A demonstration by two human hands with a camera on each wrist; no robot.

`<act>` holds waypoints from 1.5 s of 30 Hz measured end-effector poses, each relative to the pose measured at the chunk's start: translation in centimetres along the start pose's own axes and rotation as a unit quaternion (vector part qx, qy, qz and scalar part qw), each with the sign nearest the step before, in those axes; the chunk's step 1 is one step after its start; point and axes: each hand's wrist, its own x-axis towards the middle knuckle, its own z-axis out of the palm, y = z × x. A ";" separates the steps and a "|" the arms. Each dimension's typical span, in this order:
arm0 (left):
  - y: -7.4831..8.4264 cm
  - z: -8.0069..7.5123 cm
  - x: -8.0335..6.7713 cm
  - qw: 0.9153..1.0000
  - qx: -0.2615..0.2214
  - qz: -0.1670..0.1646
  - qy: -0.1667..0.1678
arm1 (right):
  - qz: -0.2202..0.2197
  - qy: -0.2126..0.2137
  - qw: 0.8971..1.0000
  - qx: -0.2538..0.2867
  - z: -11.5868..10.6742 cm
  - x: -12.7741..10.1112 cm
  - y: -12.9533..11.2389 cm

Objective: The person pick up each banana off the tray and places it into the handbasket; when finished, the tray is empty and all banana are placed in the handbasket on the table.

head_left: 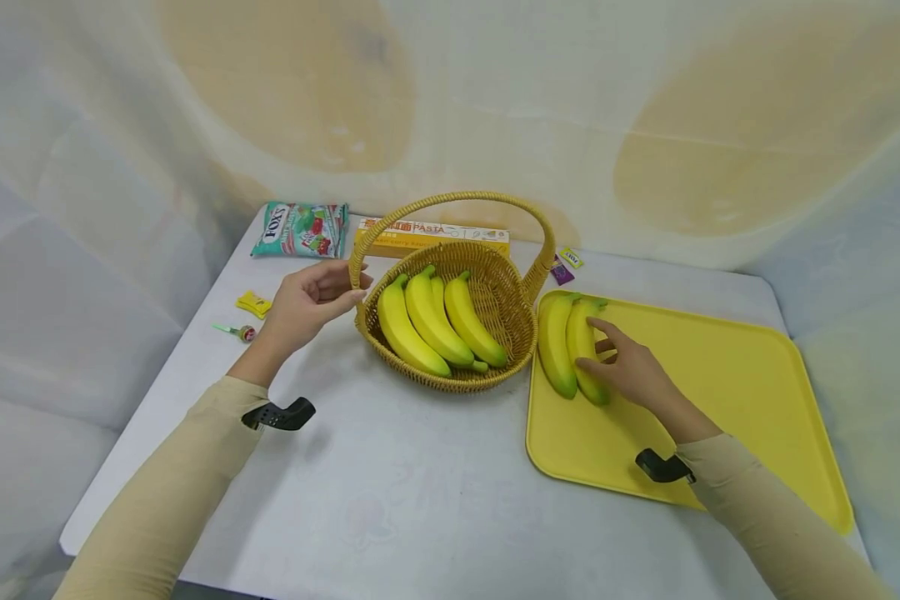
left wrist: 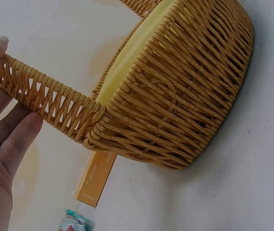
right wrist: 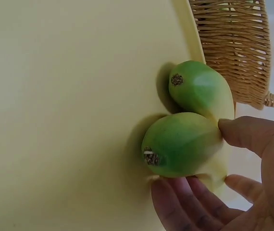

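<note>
A wicker basket (head_left: pixel 450 384) with a tall hooped handle stands mid-table, several yellow bananas (head_left: pixel 407 333) lying inside. My left hand (head_left: pixel 303 302) holds the handle's left side near its base; in the left wrist view the thumb is on one face of the woven handle (left wrist: pixel 48 101) and the fingers are behind it. Two more bananas lie side by side at the left edge of a yellow tray (head_left: pixel 727 400). My right hand (head_left: pixel 633 367) grips the right-hand banana (head_left: pixel 581 337), thumb on one side and fingers on the other. The other banana (head_left: pixel 552 346) lies against it.
Behind the basket lies a pasta box (head_left: pixel 435 238), with a teal candy bag (head_left: pixel 302 229) to its left. A yellow wrapped candy (head_left: pixel 254 303) and a lollipop (head_left: pixel 246 333) lie left of my left hand. Small purple (head_left: pixel 561 271) and yellow (head_left: pixel 571 257) candies lie behind the tray.
</note>
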 end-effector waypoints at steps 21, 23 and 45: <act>0.0 0.2 0.1 1.000 -0.004 0.007 0.001 | -0.049 -0.030 0.998 -0.005 -3.1 -2.9 -1.6; 0.0 0.1 0.1 1.000 -0.004 0.007 0.002 | -0.064 -0.034 0.997 -0.009 -3.8 -3.5 -2.1; -0.2 0.0 0.0 1.000 0.000 0.001 0.002 | -0.206 -0.115 0.971 0.033 -4.9 -4.7 -6.7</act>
